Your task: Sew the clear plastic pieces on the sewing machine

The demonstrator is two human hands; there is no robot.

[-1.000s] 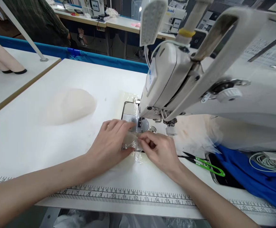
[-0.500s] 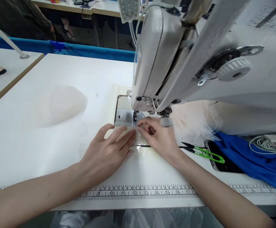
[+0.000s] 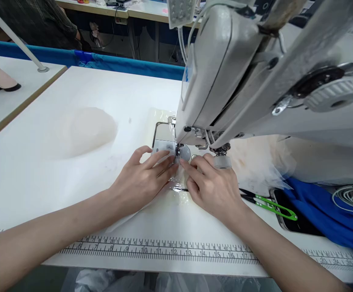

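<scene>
My left hand (image 3: 142, 180) lies flat with its fingers stretched out, fingertips at the metal plate (image 3: 161, 144) just in front of the presser foot (image 3: 178, 150) of a sewing machine (image 3: 215, 61). Opposite it, my right hand (image 3: 215, 186) rests with index finger extended towards the foot and thumb apart below. The two hands' fingertips nearly meet. Beneath the left hand, a thin see-through sheet shows a faint edge towards the table front; whatever lies under the fingertips is too sheer to make out. Clear shiny tape (image 3: 180, 196) covers the bed beside the fingers.
Green-handled thread snips (image 3: 275, 207) lie right of my right wrist, partly over a phone (image 3: 298, 221). Blue cloth (image 3: 331, 219), a coiled cable (image 3: 351, 198) and sheer fabric (image 3: 258, 162) are nearby. A printed ruler (image 3: 158, 248) runs along the front edge. A person's dark clothing (image 3: 39, 24) shows behind.
My right hand's pinch has loosened, and its index finger now stretches forward. My left hand has shifted towards the presser foot. The whole view has shifted slightly.
</scene>
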